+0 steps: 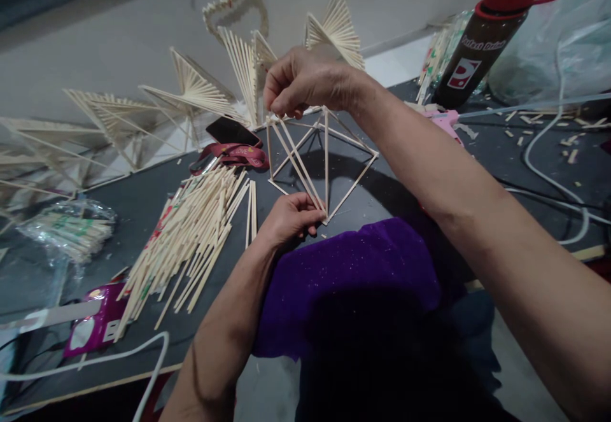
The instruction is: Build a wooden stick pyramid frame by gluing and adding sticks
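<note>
A frame of wooden chopsticks [326,161] stands on the dark table, with upright sticks joined to a base of sticks. My left hand [298,216] pinches the lower ends of slanting chopsticks [298,166] at the frame's near corner. Above the far left corner, my right hand [305,81] is closed, its fingertips at the upper end of a slanting chopstick; the exact contact is partly hidden by the fingers. Left of my left hand lies a large pile of loose chopsticks [191,231], with a few more beside it.
Finished fan-like stick structures [200,84] line the wall. A dark bottle with a red lid [482,46] stands at the back right, near a pink glue gun [442,119]. A phone [232,132], red lanyard [238,153], bagged chopsticks [71,228], purple pack [95,320] and white cable [539,135] lie around.
</note>
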A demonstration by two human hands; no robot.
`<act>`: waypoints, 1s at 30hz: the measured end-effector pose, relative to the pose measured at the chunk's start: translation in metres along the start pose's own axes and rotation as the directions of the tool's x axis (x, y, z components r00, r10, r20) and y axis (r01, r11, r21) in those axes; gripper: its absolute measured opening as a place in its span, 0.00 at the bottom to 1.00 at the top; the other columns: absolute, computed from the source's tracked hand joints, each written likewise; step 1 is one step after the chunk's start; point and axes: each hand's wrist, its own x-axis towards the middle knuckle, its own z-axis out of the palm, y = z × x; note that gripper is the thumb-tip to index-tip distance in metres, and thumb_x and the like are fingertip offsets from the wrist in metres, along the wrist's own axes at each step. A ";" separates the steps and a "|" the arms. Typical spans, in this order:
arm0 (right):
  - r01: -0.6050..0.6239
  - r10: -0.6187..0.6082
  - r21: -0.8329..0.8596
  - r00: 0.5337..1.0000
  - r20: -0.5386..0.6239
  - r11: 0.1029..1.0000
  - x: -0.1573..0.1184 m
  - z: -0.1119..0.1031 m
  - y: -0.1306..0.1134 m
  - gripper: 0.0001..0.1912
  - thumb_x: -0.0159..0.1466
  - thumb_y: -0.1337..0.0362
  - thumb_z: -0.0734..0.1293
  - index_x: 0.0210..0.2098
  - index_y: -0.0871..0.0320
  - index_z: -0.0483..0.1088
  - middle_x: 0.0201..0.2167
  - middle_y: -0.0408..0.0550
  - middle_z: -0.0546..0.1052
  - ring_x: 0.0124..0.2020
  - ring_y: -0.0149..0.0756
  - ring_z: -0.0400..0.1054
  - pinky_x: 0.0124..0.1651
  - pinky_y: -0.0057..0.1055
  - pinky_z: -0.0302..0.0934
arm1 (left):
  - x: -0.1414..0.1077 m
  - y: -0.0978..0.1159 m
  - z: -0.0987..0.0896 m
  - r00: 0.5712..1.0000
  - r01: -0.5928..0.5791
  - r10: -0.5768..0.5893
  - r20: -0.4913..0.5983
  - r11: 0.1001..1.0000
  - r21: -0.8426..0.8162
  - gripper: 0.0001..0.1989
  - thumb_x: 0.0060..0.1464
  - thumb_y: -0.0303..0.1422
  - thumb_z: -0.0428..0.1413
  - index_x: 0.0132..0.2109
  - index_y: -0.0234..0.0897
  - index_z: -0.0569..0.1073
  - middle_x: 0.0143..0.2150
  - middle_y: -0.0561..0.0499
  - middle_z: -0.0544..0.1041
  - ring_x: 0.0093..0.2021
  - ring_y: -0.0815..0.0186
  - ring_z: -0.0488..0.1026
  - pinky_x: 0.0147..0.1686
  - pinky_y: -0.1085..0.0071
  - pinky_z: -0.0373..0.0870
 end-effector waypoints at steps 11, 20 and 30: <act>-0.026 0.025 -0.092 1.000 -0.012 0.995 -0.001 -0.001 0.003 0.07 0.57 0.82 0.67 0.30 0.67 0.73 0.17 0.38 0.71 0.19 0.23 0.62 0.22 0.19 0.59 | 0.000 0.000 -0.001 1.000 0.003 -0.003 -0.001 1.000 0.017 0.09 0.48 0.32 0.65 0.35 0.32 0.75 0.24 0.55 0.74 0.17 0.76 0.68 0.14 0.81 0.53; 0.010 -0.010 -0.069 1.000 0.005 0.998 -0.002 0.001 0.003 0.03 0.58 0.78 0.70 0.30 0.67 0.72 0.18 0.38 0.69 0.19 0.21 0.62 0.22 0.17 0.58 | 0.000 0.000 -0.001 1.000 0.002 -0.002 0.012 1.000 0.024 0.10 0.47 0.33 0.65 0.35 0.33 0.74 0.24 0.55 0.73 0.17 0.76 0.68 0.14 0.81 0.54; -0.011 0.012 -0.052 1.000 0.015 0.999 -0.006 0.005 -0.005 0.03 0.59 0.76 0.70 0.31 0.67 0.71 0.19 0.39 0.69 0.21 0.21 0.62 0.25 0.19 0.60 | -0.001 -0.001 -0.001 1.000 0.015 -0.015 0.009 1.000 0.004 0.11 0.46 0.33 0.65 0.36 0.32 0.74 0.26 0.54 0.75 0.17 0.76 0.69 0.13 0.81 0.53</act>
